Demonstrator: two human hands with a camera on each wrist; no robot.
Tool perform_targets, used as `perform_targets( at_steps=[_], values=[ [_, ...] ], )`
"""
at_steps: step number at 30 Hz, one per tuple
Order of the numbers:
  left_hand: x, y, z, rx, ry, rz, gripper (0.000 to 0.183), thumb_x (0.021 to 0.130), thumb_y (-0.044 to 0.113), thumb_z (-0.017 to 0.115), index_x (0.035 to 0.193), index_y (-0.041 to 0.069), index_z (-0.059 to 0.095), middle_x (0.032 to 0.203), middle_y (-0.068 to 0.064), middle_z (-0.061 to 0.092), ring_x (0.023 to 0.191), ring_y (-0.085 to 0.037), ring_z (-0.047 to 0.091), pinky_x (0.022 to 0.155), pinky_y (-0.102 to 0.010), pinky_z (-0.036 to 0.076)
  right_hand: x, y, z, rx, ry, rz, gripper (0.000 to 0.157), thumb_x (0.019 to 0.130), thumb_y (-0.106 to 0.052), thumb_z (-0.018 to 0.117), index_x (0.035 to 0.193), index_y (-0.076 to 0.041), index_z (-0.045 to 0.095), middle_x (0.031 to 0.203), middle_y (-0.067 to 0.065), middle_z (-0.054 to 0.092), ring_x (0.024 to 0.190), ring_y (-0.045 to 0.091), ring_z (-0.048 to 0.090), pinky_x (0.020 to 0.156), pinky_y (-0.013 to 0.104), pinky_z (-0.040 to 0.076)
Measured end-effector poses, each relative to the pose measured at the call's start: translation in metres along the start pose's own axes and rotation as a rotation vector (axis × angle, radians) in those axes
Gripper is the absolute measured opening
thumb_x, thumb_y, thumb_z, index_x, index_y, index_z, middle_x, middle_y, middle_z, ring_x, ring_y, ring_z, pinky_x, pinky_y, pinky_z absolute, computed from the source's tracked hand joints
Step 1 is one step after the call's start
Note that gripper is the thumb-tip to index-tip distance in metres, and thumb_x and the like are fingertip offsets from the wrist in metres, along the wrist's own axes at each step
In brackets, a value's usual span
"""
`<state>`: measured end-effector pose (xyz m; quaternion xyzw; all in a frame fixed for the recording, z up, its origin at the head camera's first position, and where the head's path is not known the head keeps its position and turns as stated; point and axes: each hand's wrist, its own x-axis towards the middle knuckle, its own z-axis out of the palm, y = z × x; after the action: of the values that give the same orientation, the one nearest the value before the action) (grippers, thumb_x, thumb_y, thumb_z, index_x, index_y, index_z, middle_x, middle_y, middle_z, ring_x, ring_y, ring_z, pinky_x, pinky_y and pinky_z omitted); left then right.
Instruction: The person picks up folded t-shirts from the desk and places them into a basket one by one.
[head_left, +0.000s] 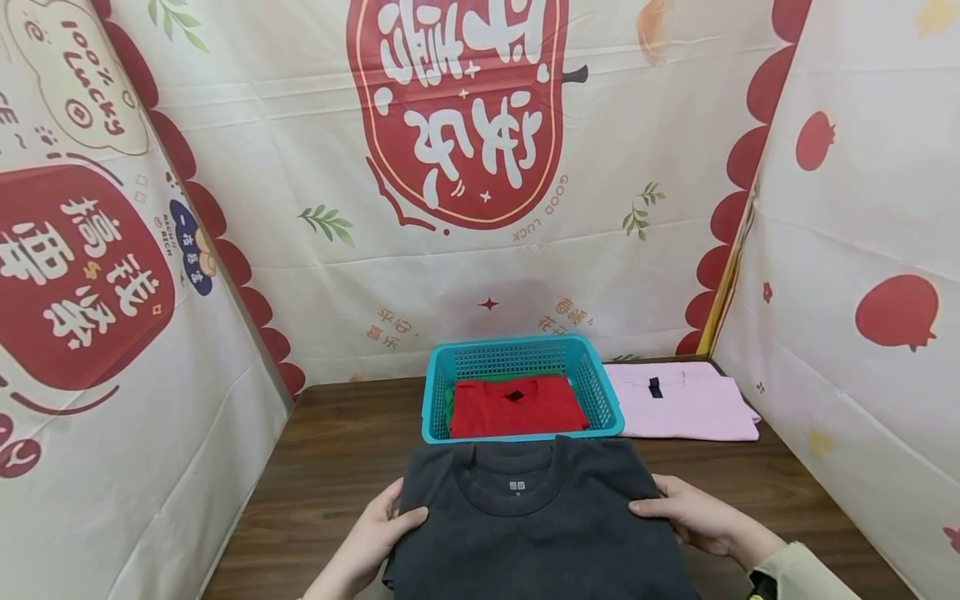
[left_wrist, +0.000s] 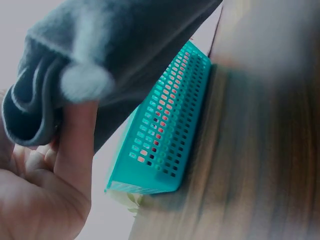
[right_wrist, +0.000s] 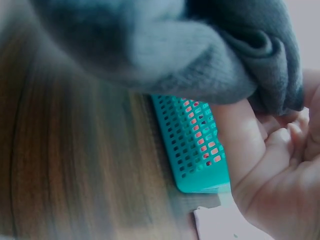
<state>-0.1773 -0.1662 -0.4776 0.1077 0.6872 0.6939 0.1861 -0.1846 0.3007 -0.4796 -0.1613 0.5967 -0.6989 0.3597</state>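
Both hands hold up a dark grey T-shirt [head_left: 525, 533] by its two sides, near the shoulders, with its neckline away from the person. My left hand [head_left: 378, 533] pinches the left edge, thumb on top; in the left wrist view the layered cloth folds between thumb and fingers. On the opposite edge my right hand [head_left: 697, 512] grips the same shirt, and its wrist view shows bunched layers there. Just beyond the shirt stands a turquoise plastic basket [head_left: 522, 340]. Inside it lies a folded red T-shirt [head_left: 517, 408] with some green cloth [head_left: 449, 404] under it.
A folded pink T-shirt [head_left: 686, 408] lies right of the basket on the dark wooden table [head_left: 337, 467]. Printed white cloth [head_left: 247, 100] hangs behind the table and along both sides. The basket stands close to the back cloth.
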Motion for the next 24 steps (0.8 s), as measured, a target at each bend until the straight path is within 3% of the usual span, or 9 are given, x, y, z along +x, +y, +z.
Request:
perform_targets(
  at_steps=[7,12,24],
  values=[
    [0.002,0.007,-0.002,-0.009,-0.017,0.021,0.063,0.096,0.017,0.062,0.147,-0.004,0.031,0.129,-0.019,0.057,0.104,-0.028,0.063,0.082,-0.040,0.054,0.001,-0.008,0.000,-0.022,0.010,-0.014,0.033,0.103,-0.010,0.039,0.133,0.003,0.044,0.121,0.017,0.060,0.102,0.027,0.063,0.081,0.037,0.054],
    [0.005,0.013,-0.004,-0.007,-0.026,0.015,0.066,0.096,0.018,0.061,0.149,-0.002,0.028,0.133,-0.020,0.054,0.107,-0.028,0.062,0.084,-0.040,0.053,0.001,-0.012,-0.001,-0.027,0.023,-0.024,0.039,0.103,-0.011,0.040,0.139,0.005,0.039,0.127,0.015,0.057,0.112,0.031,0.059,0.091,0.044,0.051],
    [0.013,0.023,-0.009,0.017,-0.014,0.031,0.063,0.096,0.020,0.061,0.149,0.003,0.031,0.139,-0.018,0.048,0.111,-0.027,0.059,0.087,-0.040,0.051,0.004,-0.028,-0.001,-0.060,0.056,-0.039,0.041,0.103,-0.011,0.042,0.141,0.005,0.038,0.129,0.015,0.056,0.112,0.030,0.059,0.093,0.045,0.049]
  ],
)
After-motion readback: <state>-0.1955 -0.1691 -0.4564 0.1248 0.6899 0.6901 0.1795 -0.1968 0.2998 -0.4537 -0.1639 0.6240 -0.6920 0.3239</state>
